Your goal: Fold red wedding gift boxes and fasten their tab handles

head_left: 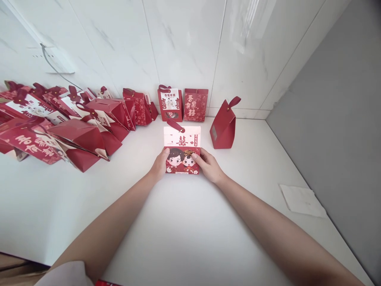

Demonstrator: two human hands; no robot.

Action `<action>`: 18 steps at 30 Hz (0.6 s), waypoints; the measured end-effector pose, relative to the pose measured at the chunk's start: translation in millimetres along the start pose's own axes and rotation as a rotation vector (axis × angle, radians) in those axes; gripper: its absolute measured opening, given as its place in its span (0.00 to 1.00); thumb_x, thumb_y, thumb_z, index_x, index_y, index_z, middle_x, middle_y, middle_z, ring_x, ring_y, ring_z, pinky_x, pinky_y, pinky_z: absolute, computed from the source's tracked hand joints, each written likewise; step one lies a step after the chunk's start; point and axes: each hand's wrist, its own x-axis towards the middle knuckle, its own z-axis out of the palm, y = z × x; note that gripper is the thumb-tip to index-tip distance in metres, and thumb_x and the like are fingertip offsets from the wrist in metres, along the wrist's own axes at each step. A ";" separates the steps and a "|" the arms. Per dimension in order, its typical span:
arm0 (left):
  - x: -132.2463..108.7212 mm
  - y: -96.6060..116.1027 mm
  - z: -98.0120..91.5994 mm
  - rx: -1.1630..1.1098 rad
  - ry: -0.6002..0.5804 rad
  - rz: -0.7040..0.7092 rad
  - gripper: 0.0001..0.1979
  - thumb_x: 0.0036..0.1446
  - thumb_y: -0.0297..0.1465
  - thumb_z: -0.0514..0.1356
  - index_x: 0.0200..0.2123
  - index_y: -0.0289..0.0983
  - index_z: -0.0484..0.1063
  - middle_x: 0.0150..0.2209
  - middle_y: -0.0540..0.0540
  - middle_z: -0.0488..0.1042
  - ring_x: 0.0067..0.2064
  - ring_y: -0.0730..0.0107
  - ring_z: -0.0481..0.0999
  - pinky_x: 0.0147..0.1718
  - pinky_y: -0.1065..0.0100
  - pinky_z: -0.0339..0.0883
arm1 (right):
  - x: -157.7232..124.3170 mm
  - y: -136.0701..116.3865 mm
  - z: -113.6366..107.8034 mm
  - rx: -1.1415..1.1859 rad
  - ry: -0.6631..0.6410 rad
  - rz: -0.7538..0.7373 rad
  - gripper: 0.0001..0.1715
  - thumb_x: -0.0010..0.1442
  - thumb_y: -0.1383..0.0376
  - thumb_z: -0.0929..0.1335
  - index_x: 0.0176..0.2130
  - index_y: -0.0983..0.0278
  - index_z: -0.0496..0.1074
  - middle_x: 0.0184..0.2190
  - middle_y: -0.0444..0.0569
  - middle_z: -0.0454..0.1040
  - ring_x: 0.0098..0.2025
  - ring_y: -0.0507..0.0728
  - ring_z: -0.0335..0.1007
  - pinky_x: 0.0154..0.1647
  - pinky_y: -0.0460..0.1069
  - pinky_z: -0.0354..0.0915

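A red and white gift box (pixel 182 161) with two cartoon figures and a dark red ribbon loop at its top is held near the middle of the table. My left hand (pixel 160 163) grips its left side, the thumb on the front edge. On the right side my right hand (pixel 209 164) holds it, with the thumb lying over the printed front. The fingers behind the box are hidden. Behind it, a box with a white label (pixel 170 104) and a red box with pale lettering (pixel 196 105) stand side by side against the wall.
Many red gift boxes (pixel 74 139) crowd the left of the white table (pixel 184 238). A red box with a ribbon (pixel 224 126) stands at the right back. White paper (pixel 302 200) lies near the right edge. A cable (pixel 56 71) hangs from a wall socket.
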 end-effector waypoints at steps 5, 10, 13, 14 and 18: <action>-0.6 1.0 1.4 0.003 0.014 -0.017 0.32 0.57 0.53 0.59 0.56 0.37 0.71 0.53 0.40 0.77 0.56 0.48 0.75 0.59 0.51 0.66 | -0.2 -2.5 0.1 0.003 -0.014 0.005 0.27 0.61 0.44 0.67 0.50 0.59 0.72 0.43 0.47 0.78 0.44 0.60 0.74 0.47 0.54 0.70; -0.6 0.7 2.1 0.006 0.001 -0.005 0.33 0.57 0.52 0.59 0.57 0.35 0.70 0.54 0.39 0.77 0.57 0.47 0.74 0.58 0.51 0.66 | -0.9 -1.8 0.0 0.019 -0.011 0.007 0.26 0.61 0.44 0.68 0.49 0.59 0.72 0.44 0.47 0.78 0.44 0.60 0.74 0.47 0.53 0.69; -0.1 0.3 1.4 0.024 0.012 0.001 0.34 0.57 0.53 0.59 0.57 0.35 0.71 0.53 0.39 0.77 0.56 0.46 0.75 0.57 0.50 0.67 | -0.8 -1.1 0.2 0.016 -0.014 0.005 0.24 0.61 0.45 0.67 0.46 0.60 0.72 0.40 0.46 0.77 0.44 0.60 0.73 0.48 0.54 0.69; 0.1 0.1 1.1 0.023 0.005 -0.006 0.34 0.57 0.54 0.59 0.56 0.35 0.72 0.52 0.38 0.78 0.55 0.46 0.76 0.56 0.50 0.68 | -0.7 -0.9 0.2 0.013 -0.013 0.004 0.24 0.61 0.45 0.67 0.45 0.60 0.72 0.39 0.46 0.77 0.43 0.60 0.73 0.48 0.54 0.69; 0.7 -1.1 -0.5 0.025 -0.006 -0.012 0.34 0.56 0.54 0.59 0.56 0.35 0.72 0.51 0.38 0.78 0.55 0.45 0.76 0.56 0.49 0.68 | -0.7 -1.2 -0.4 -0.008 -0.003 0.007 0.23 0.61 0.44 0.67 0.40 0.59 0.71 0.36 0.45 0.76 0.43 0.60 0.73 0.48 0.54 0.69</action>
